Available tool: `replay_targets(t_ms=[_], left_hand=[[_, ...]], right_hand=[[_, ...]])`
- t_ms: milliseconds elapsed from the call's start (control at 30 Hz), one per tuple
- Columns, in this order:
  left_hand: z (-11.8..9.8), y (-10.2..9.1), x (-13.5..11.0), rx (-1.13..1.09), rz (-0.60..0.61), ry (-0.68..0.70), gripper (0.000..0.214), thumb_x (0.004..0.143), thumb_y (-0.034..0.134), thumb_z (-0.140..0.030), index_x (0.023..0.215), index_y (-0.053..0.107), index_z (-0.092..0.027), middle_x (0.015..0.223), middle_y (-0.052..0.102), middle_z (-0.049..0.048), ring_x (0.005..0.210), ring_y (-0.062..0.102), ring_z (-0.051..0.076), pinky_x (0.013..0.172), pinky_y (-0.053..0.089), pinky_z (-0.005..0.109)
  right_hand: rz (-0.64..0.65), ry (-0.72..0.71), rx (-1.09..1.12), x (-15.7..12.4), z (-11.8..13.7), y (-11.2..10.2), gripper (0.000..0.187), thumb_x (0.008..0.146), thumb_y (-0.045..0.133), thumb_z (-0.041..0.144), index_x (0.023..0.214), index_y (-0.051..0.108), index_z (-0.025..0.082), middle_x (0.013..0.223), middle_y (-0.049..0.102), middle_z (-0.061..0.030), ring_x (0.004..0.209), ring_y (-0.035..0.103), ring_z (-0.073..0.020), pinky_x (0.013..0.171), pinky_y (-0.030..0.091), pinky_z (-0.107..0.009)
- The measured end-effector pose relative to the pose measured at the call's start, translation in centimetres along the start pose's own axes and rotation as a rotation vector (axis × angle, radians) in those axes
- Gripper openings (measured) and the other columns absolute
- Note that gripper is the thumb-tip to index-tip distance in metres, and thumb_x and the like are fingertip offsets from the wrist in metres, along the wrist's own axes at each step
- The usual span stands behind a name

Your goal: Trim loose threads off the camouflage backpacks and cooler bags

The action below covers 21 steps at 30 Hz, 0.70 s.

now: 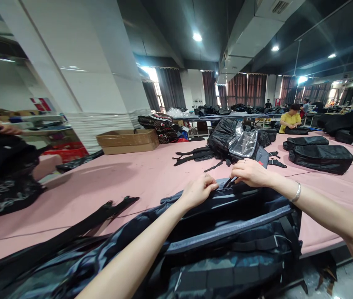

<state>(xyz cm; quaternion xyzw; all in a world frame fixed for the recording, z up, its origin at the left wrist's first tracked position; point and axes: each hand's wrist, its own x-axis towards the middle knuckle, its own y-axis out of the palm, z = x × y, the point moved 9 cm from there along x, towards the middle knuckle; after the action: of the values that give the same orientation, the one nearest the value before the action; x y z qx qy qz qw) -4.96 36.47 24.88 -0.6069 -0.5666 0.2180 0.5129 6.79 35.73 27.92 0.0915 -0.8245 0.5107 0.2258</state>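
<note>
A dark camouflage-patterned backpack (226, 276) lies in front of me with its main compartment unzipped and gaping. A grey-blue zipper edge (229, 236) runs along the near side of the opening. My left hand (198, 191) is closed, thumb and fingers pinching the far edge of the opening. Just to its right, my right hand (248, 172) is closed around a thin black strap loop (228, 182) at that same edge. The fingertips partly hide what each hand grips. Long black straps (101, 220) stretch out on the left side of the backpack.
Pink cloth covers the table (151, 174). Beyond my hands sits another black backpack (226, 139), with black cases (321, 158) to the right. A cardboard box (128, 142) stands by the pillar. A person in yellow (290, 119) works farther back; another person's hand (9, 129) is at left.
</note>
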Motion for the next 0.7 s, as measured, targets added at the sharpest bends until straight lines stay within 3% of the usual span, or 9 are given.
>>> replay_targets(t_ms=[400,533,600,700], left_hand=[[-0.2,-0.1,-0.1,0.008,-0.011,0.023,0.024,0.08,0.045,-0.033,0.066,0.058,-0.019,0.075,0.058,0.0024,0.075,0.054,0.017,0.072,0.042,0.029],[-1.2,-1.0,-1.0,0.063,-0.195,0.12,0.017,0.081,0.045,-0.026,0.082,0.061,-0.021,0.086,0.059,0.0029,0.079,0.054,0.015,0.07,0.042,0.027],[-2.3,-0.9,-1.6,0.186,-0.267,0.185,0.023,0.082,0.04,-0.018,0.087,0.061,-0.022,0.088,0.058,0.0028,0.076,0.053,0.014,0.065,0.041,0.026],[-3.6,-0.1,-2.1,0.383,-0.273,0.205,0.027,0.081,0.037,-0.014,0.084,0.063,-0.021,0.086,0.057,0.004,0.07,0.052,0.014,0.059,0.039,0.026]], right_hand=[[-0.018,-0.012,0.045,1.1,0.1,0.8,0.011,0.086,0.05,0.024,0.084,0.059,0.017,0.077,0.06,-0.0032,0.074,0.049,-0.0151,0.064,0.031,-0.027],[-0.037,0.016,0.057,0.6,-0.6,0.3,0.013,0.087,0.049,0.024,0.085,0.06,0.017,0.077,0.059,-0.004,0.074,0.049,-0.015,0.065,0.032,-0.026],[-0.058,0.033,0.045,0.0,-1.1,-0.5,0.014,0.087,0.048,0.024,0.086,0.06,0.016,0.08,0.06,-0.0047,0.075,0.05,-0.015,0.066,0.033,-0.026],[-0.05,0.045,-0.01,-1.2,-1.4,-1.6,0.015,0.088,0.047,0.025,0.087,0.059,0.016,0.082,0.06,-0.0052,0.075,0.05,-0.0152,0.066,0.033,-0.026]])
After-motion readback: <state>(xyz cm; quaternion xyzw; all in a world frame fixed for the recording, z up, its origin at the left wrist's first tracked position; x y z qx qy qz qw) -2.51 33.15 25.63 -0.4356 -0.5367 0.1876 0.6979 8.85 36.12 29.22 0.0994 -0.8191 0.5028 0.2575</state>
